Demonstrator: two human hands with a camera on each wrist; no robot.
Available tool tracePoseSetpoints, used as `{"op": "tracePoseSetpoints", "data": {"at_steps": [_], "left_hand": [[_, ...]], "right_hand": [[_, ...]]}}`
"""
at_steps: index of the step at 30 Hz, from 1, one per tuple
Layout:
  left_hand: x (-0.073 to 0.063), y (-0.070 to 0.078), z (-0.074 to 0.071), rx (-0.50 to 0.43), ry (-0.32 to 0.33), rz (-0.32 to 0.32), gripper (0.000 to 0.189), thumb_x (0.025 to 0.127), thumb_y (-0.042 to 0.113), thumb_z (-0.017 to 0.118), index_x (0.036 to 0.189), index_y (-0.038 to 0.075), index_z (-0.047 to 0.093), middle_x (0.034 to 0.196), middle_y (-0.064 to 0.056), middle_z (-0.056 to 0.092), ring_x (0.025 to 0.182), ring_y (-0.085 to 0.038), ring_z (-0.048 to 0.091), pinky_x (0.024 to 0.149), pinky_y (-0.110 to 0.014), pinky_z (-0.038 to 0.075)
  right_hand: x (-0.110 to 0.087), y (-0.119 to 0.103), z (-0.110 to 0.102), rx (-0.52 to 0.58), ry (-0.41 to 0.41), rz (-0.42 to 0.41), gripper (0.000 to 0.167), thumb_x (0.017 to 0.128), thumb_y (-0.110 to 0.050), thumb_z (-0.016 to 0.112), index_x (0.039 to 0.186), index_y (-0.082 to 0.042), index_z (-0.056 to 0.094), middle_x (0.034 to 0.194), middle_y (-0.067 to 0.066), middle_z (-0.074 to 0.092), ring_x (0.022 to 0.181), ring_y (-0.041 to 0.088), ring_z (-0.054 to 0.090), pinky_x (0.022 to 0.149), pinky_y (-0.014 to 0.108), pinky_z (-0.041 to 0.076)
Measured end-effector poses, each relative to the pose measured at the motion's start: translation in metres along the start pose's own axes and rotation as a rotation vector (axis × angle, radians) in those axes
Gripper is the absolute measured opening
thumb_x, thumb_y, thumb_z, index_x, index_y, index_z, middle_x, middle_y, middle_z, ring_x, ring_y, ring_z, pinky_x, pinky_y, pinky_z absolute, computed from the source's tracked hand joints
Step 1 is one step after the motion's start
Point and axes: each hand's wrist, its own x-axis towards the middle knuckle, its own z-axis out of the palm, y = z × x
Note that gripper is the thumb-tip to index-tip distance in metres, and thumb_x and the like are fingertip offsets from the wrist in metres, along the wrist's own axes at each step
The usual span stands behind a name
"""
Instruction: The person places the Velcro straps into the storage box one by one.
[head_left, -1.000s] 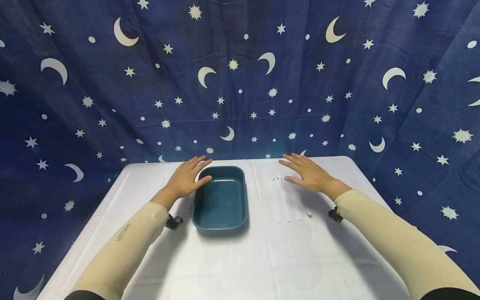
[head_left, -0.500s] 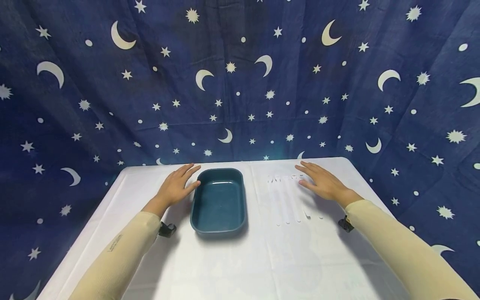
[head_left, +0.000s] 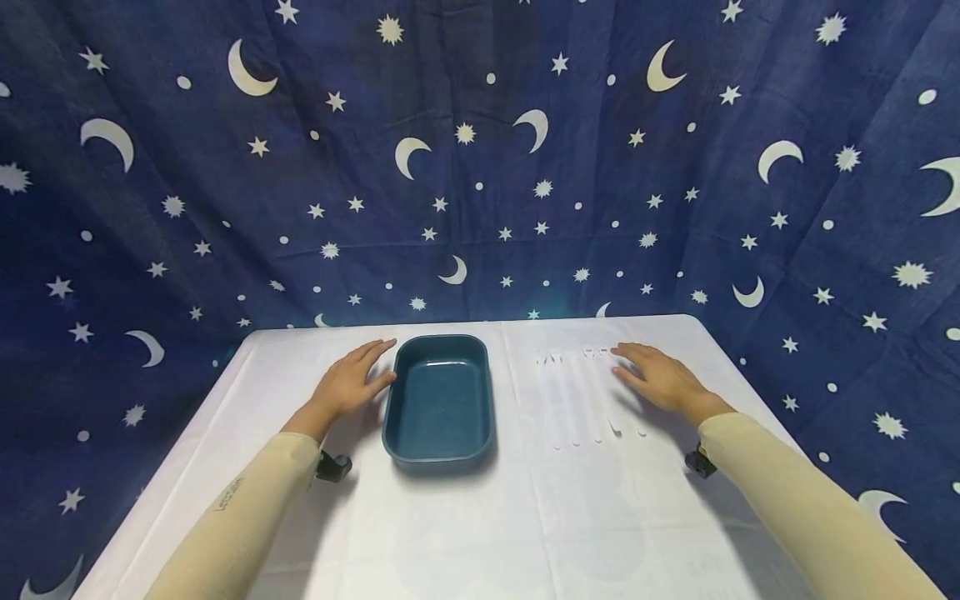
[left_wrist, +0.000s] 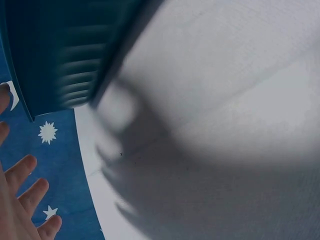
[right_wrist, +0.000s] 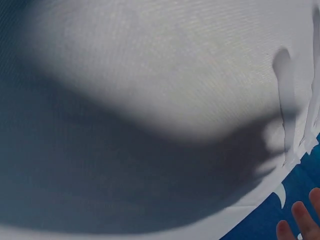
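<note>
A dark teal rectangular dish [head_left: 438,408] stands left of the table's middle, with nothing inside. My left hand [head_left: 341,387] hovers by its left side, thumb and fingertips close to the rim, fingers spread. In the left wrist view the dish [left_wrist: 50,45] fills the upper left, above my spread fingers [left_wrist: 34,195]. Several slim white pieces of cutlery [head_left: 572,408] lie in a row on the right, pale against the cloth. Beside the rightmost ones is my right hand [head_left: 660,379], fingers extended and holding nothing. A white utensil [right_wrist: 286,100] with a rounded handle end shows in the right wrist view.
A white cloth [head_left: 480,533] covers the table. Behind it hangs a dark blue curtain [head_left: 337,167] with moons and stars. Small dark wrist cameras [head_left: 333,467] jut below each sleeve. The arms cast shadows on the cloth.
Both hands have moved outward: the left has drawn back from over the dish's rim, and the right has shifted right and lower, uncovering more cutlery. The dish and cutlery stay put.
</note>
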Motion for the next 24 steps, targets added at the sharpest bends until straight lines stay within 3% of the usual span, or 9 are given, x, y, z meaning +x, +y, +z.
{"op": "tracePoseSetpoints", "data": {"at_steps": [9,17,24], "left_hand": [[-0.002,0.004,0.004,-0.024,-0.028,-0.051,0.064,0.098,0.045,0.054,0.154,0.022,0.032,0.152,-0.016,0.04,0.139,-0.04,0.038,0.113,-0.062,0.034],[-0.003,0.005,0.005,-0.081,-0.047,-0.089,0.065,0.098,0.046,0.054,0.154,0.022,0.031,0.151,-0.017,0.042,0.138,-0.041,0.039,0.11,-0.065,0.036],[-0.005,0.003,0.009,-0.146,-0.04,-0.122,0.068,0.097,0.046,0.055,0.154,0.022,0.029,0.141,-0.014,0.054,0.128,-0.038,0.052,0.1,-0.064,0.044]], "right_hand": [[-0.007,0.006,0.013,0.052,0.021,0.069,0.056,0.102,-0.041,0.046,0.142,-0.002,0.049,0.143,0.023,0.049,0.134,0.044,0.042,0.112,0.063,0.034],[-0.012,0.004,0.025,0.027,-0.002,0.147,0.056,0.101,-0.04,0.049,0.14,0.001,0.05,0.14,0.027,0.05,0.134,0.046,0.042,0.114,0.062,0.032],[-0.014,0.005,0.028,0.058,0.004,0.195,0.054,0.101,-0.039,0.05,0.137,0.002,0.052,0.139,0.026,0.051,0.133,0.046,0.042,0.115,0.06,0.031]]}}
